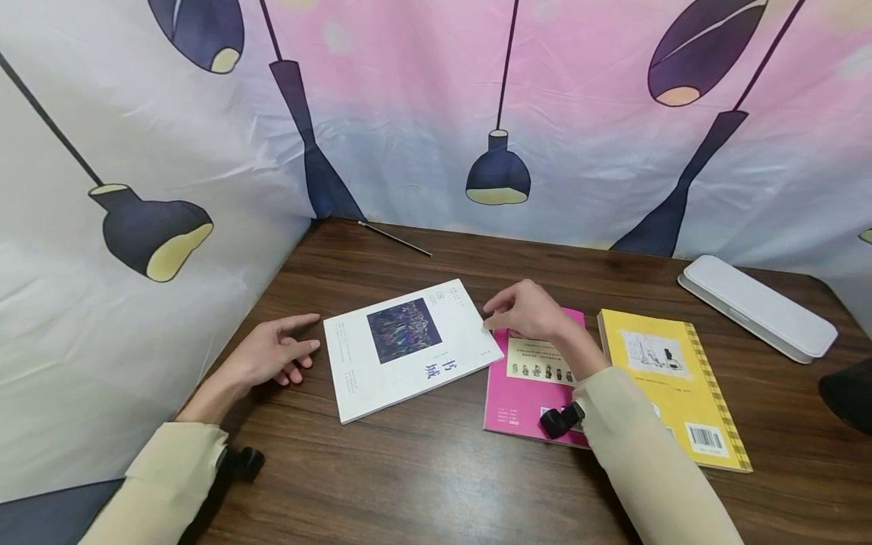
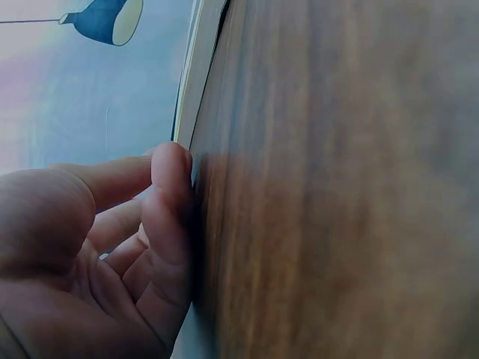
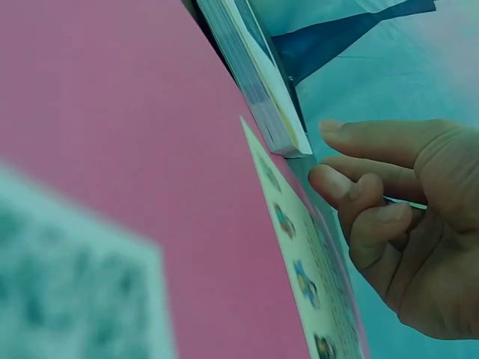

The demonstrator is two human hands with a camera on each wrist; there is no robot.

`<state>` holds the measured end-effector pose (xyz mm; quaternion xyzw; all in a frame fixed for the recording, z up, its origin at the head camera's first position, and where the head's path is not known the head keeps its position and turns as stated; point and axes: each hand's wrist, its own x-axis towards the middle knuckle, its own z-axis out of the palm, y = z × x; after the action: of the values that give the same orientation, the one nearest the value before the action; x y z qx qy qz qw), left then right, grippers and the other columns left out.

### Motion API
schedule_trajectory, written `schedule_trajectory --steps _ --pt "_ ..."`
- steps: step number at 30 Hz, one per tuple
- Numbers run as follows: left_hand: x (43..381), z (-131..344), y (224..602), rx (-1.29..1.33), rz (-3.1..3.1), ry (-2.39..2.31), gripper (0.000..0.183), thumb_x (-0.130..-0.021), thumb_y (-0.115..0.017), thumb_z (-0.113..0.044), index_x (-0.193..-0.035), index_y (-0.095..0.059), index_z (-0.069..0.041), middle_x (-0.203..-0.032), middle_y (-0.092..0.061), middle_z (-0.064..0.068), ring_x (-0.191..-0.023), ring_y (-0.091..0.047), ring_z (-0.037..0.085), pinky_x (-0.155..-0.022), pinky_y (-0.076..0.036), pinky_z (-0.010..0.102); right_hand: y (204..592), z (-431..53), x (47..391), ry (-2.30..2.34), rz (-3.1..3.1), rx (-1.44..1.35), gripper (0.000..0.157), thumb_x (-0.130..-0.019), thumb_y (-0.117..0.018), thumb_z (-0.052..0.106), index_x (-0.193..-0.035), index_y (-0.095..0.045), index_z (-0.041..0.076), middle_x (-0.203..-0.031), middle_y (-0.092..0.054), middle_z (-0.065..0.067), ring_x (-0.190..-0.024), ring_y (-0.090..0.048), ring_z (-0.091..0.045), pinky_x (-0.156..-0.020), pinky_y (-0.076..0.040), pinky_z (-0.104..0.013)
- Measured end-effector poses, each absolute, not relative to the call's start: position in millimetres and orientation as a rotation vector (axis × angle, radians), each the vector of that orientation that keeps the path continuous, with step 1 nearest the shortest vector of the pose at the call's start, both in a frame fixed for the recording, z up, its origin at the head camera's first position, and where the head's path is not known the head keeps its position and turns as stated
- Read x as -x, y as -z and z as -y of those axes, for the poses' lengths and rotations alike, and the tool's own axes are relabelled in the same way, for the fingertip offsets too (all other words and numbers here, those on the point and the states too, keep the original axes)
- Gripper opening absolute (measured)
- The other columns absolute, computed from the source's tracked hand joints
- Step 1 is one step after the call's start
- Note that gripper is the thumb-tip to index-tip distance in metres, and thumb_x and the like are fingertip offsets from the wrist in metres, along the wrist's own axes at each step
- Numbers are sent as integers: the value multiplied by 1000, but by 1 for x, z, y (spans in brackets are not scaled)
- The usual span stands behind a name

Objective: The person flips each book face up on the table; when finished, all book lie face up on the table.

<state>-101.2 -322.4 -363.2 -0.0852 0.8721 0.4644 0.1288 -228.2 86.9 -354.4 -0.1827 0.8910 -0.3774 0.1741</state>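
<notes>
Head: three books; white book (image 1: 391, 382) central, pink book (image 1: 507, 397) and yellow book (image 1: 671, 401) toward three o'clock. Two hands: left hand (image 1: 269, 352) at nine, right hand (image 1: 531, 309) near three, neither gripping. Left wrist: fingertips (image 2: 171, 161) at white book's edge. Right wrist: fingers (image 3: 382, 138) loosely bent.

Glossy wood grain is seen on the surface (image 1: 409, 477); the white book (image 1: 412, 348) is made of paper, the case (image 1: 756, 306) of smooth plastic, the curtain (image 1: 409, 113) of creased cloth.
</notes>
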Motion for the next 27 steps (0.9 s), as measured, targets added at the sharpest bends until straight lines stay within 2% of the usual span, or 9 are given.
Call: schedule_trajectory --steps 6,13,18,27 --pt "108 326 366 244 -2536 -1291 62 -107 -64 -21 -163 -40 -8 -75 -67 2 -59 -66 16 -53 -56 32 354 -97 218 1049 -2446 528 33 -88 -86 17 -119 -80 6 -82 -68 -7 -53 -49 -14 -52 -41 -25" --pt "115 327 366 225 -2523 -1267 63 -106 -67 -24 -162 -43 -9 -73 -66 2 -56 -64 15 -51 -56 32 354 -105 205 1034 -2383 530 35 -87 -86 12 -120 -79 6 -75 -65 -5 -52 -53 -15 -51 -46 -25" --pt "118 326 367 225 -2542 -1275 61 -105 -68 -21 -160 -46 -6 -68 -65 1 -55 -64 14 -50 -56 31 358 -105 198 1031 -2387 531 36 -87 -86 11 -122 -78 6 -72 -66 -4 -52 -55 -14 -51 -46 -25" --pt "120 323 368 243 -2543 -1317 57 -102 -70 -18 -154 -51 -2 -66 -66 1 -56 -65 14 -51 -57 31 364 -108 195 1054 -2431 557 40 -86 -87 10 -123 -77 5 -76 -68 -4 -55 -56 -14 -52 -45 -25"
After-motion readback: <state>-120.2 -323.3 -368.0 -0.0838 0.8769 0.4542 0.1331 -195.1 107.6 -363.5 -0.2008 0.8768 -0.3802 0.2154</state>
